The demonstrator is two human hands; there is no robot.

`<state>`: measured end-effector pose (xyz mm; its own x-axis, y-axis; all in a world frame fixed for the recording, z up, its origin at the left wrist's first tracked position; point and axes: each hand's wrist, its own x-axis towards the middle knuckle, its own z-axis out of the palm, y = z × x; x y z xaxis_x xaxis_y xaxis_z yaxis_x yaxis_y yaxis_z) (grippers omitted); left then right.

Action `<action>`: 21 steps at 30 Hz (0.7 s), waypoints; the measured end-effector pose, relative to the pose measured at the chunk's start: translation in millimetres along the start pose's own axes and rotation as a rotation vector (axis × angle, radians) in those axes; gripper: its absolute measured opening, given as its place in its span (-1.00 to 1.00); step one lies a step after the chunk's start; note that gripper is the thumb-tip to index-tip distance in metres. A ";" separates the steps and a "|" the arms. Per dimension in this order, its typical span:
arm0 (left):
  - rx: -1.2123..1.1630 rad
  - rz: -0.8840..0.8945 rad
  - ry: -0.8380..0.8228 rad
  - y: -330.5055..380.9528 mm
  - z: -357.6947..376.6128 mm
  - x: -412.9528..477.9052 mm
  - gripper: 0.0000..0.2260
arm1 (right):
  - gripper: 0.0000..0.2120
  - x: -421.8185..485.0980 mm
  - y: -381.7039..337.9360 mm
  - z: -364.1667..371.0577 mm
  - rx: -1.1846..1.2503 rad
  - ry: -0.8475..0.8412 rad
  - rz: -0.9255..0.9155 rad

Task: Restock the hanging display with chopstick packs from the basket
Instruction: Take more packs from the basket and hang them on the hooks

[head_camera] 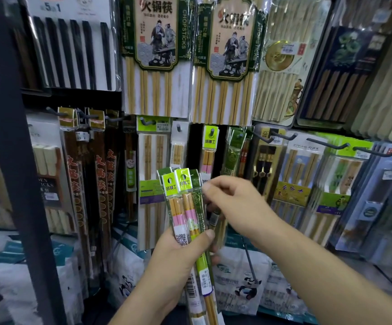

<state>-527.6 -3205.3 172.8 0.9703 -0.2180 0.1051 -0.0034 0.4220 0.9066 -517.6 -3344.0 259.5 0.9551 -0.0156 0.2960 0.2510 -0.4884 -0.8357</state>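
My left hand (178,252) grips a bundle of narrow chopstick packs (184,207) upright, with lime-green header cards and pink bands. My right hand (235,202) reaches across from the right, and its fingertips pinch the top edge of a dark green pack (196,184) at the right of the bundle. Straight above hangs a matching lime-header pack (210,146) on a peg (212,132). Beside it hang dark green packs (233,151). No basket is in view.
The display wall is full of hanging packs: large bamboo sets (155,55) above, dark lacquered ones (92,172) at left, boxed sets (307,174) at right. Bare hooks (281,136) jut out at right. A dark metal upright (14,160) stands at left. Panda-printed bags (244,285) lie below.
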 end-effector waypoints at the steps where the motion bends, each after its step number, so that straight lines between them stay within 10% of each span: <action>1: -0.008 0.008 -0.007 0.9 0.7 -0.8 -0.97 | -0.85 -1.0 0.3 3.6 -0.006 -0.037 -0.009; 9: -0.076 0.040 -0.022 2.8 -0.5 -3.3 -0.82 | -0.83 -3.2 -3.3 5.7 0.272 -0.018 0.036; 21: -0.054 -0.025 0.139 -2.9 -8.9 4.6 -0.88 | -0.74 26.1 -27.1 -34.5 0.286 0.444 -0.065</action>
<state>-521.0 -3199.7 166.9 0.9940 -0.1070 0.0213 0.0311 0.4654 0.8846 -504.9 -3361.3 305.8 0.7932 -0.3914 0.4666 0.3994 -0.2440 -0.8837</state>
